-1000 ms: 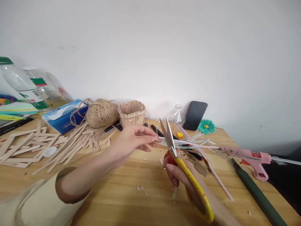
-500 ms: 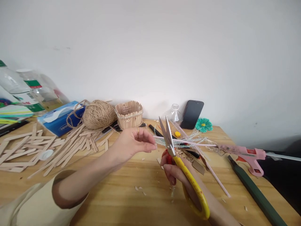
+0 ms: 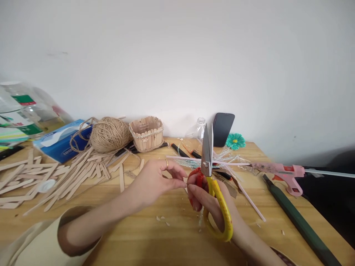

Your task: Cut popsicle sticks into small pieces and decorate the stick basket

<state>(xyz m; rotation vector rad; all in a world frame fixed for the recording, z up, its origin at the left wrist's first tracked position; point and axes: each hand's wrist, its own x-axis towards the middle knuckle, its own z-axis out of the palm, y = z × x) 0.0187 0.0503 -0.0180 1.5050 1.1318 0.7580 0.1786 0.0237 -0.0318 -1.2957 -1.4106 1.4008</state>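
With the right hand (image 3: 205,199) taken as the clock's centre, the scissors (image 3: 206,159) are held in it above the table (image 3: 133,240), blades pointed to twelve o'clock and parted only narrowly; what seems to be in hand is fine work at the fingertips of both hands, and it would be done best if the blade tips were held upward, away from the left hand (image 3: 161,178) at about ten o'clock, and if only the free fingertips were used; pressure on the handles should be avoided meanwhile, so that the blades are not worked by accident, and the pink strip (image 3: 233,163) seen behind them should not be caught; by the right hand the grip is closed about the handles, the red one within the curled fingers and the yellow loop around the hand by the thumb; by the left, thumb and fingers are brought almost tip to tip, just beside the right thumb; whether a scrap is pinched there, or whether the two hands touch, cannot be told; the wooden basket (image 3: 148,138) is seen towards eleven, the glue gun (image 3: 290,176) towards two.
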